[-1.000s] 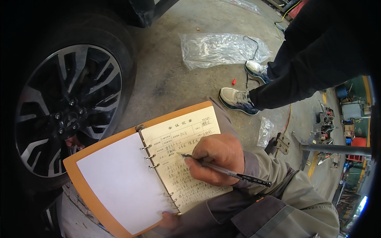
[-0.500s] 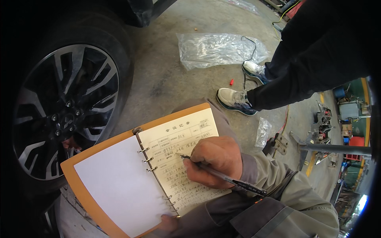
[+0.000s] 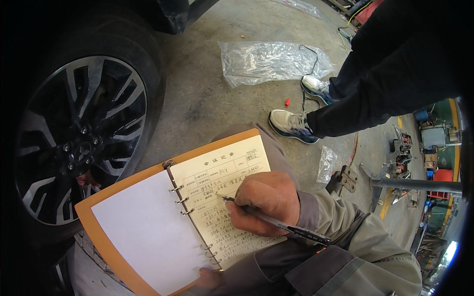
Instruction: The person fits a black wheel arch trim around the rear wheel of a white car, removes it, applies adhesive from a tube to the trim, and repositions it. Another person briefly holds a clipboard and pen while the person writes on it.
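An open ring-bound notebook with a tan cover lies tilted across my lap. Its left side is a blank white sheet; the right side is a cream form filled with handwriting. My right hand rests over the written page, fingers closed round a black gel pen. The pen's tip is at the upper middle part of the form, by the handwritten lines. At the notebook's lower edge, next to the rings, my left hand grips it with the thumb on top; the other fingers are hidden.
A car wheel stands close on the left. Ahead, a person in dark trousers and light shoes stands on concrete, beside a clear plastic bag and a small red piece. At right are a metal jack and workshop clutter.
The pen tip and my right hand have shifted very slightly down and left on the page. My left hand keeps its place on the notebook.
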Motion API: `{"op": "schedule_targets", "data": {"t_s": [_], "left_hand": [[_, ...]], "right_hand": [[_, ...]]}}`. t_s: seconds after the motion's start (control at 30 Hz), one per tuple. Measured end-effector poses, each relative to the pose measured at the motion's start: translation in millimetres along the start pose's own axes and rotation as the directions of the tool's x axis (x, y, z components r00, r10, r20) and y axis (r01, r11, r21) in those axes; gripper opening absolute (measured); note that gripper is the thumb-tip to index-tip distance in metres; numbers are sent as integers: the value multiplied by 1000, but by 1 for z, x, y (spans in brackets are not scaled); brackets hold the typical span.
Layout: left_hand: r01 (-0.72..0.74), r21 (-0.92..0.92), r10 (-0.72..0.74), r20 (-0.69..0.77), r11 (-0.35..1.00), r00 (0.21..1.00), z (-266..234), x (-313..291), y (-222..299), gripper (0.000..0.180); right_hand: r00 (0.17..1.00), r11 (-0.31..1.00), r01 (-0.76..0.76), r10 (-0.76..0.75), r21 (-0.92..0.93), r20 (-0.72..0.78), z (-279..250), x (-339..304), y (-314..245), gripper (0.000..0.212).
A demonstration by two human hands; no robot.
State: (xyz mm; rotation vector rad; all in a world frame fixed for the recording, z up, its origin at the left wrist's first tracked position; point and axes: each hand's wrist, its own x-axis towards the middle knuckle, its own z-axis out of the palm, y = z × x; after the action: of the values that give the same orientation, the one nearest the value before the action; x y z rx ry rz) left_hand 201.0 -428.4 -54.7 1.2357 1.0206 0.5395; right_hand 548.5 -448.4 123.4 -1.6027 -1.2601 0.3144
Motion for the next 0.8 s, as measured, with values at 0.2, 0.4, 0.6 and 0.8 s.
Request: {"op": "schedule_targets", "data": {"t_s": [0.2, 0.4, 0.6, 0.8], "left_hand": [[5, 4, -5, -15, 1000, 1000, 5, 5, -3, 75], [7, 7, -7, -18, 1000, 1000, 8, 9, -4, 74], [10, 8, -10, -20, 1000, 1000, 9, 10, -6, 73], [14, 7, -14, -25, 1000, 1000, 10, 11, -7, 73]], "right_hand": [[1000, 999, -8, 8, -33, -5, -2, 0, -2, 26], [999, 1000, 28, -28, -14, 21, -1, 2, 0, 24], [993, 993, 121, -121, -7, 10, 0, 1, 7, 26], [993, 995, 99, -98, 0, -70, 1, -1, 5, 26]]}}
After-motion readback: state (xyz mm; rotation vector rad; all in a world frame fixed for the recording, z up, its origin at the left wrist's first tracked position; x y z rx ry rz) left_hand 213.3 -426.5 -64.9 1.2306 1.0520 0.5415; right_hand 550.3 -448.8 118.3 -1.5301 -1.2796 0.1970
